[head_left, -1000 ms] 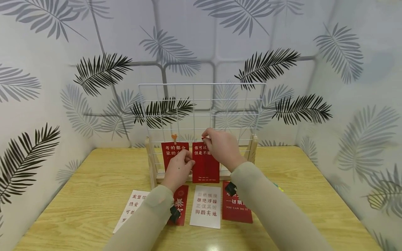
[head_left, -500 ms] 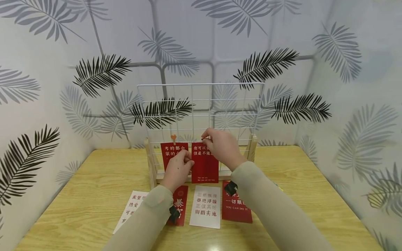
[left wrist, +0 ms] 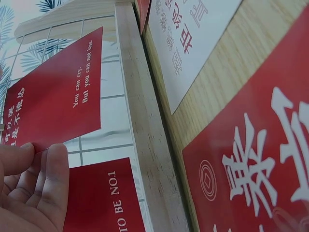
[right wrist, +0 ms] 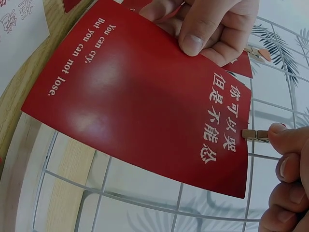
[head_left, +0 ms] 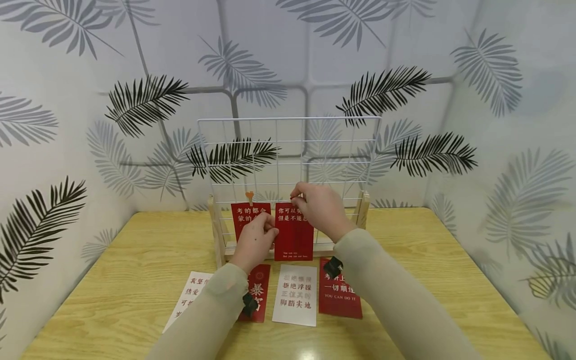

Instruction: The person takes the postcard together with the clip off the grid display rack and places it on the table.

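Note:
A red card (head_left: 293, 242) with white lettering is held upright against the white wire grid (head_left: 288, 118). My left hand (head_left: 255, 241) pinches the card's left edge between thumb and fingers. At its top edge, my right hand (head_left: 323, 211) pinches a small wooden clothespin (right wrist: 256, 136); in the right wrist view the peg's tip is on the card by a grid wire. Whether it also grips the wire, I cannot tell. To the left, another red card (head_left: 240, 227) hangs under a peg with an orange heart (head_left: 250, 195), partly hidden by my left hand.
Wooden feet (head_left: 361, 215) support the grid on the wood-grain table (head_left: 126, 270). Before it lie a white card (head_left: 294, 296), a red card (head_left: 340, 300), another red card (head_left: 260, 285) and a white card (head_left: 191, 290), the last two partly under my left arm.

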Available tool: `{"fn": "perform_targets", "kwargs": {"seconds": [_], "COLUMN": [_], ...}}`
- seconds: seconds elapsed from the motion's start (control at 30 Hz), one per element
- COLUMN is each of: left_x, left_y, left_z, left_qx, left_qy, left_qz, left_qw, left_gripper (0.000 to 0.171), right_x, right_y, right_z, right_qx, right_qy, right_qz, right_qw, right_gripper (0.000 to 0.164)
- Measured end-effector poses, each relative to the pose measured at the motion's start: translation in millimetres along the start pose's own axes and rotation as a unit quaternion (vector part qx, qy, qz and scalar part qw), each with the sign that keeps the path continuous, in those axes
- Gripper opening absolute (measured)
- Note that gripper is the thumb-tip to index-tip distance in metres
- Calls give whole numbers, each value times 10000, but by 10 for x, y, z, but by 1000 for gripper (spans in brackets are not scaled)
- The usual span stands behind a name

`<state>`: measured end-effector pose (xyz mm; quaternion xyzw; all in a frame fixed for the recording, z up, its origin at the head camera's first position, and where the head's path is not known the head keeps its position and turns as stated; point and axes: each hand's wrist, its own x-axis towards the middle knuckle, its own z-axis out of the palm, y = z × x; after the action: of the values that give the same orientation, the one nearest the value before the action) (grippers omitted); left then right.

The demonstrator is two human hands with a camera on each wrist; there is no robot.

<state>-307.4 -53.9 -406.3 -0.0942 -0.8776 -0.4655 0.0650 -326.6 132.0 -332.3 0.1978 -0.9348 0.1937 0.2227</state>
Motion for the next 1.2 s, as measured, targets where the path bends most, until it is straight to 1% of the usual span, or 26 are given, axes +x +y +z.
{"fn": "perform_targets", "kwargs": {"seconds": [0.3, 0.67, 0.9, 1.2], "left_x": [-18, -6, -18, -28], "left_y": [-15, -31, -31, -37], "left_z": [-4, -1, -24, -41], "left_qx": [-69, 13, 72, 148], "left_qy": [-16, 4, -56, -100], "left_qz": [68, 141, 120, 106], "left_qw": [10000, 9999, 9999, 9998], "left_gripper": [10, 8, 9, 9], "right_x": [-7, -16, -37, -27], "right_y": [21, 18, -5, 23], "right_z": [25, 33, 19, 38], "right_qx": [-86, -47, -20, -17], "right_qy": [98, 180, 199, 220], "right_qz": [-133, -141, -147, -124], "right_qw": [9998, 9997, 9997, 9997], "right_gripper": [8, 7, 6, 5]}}
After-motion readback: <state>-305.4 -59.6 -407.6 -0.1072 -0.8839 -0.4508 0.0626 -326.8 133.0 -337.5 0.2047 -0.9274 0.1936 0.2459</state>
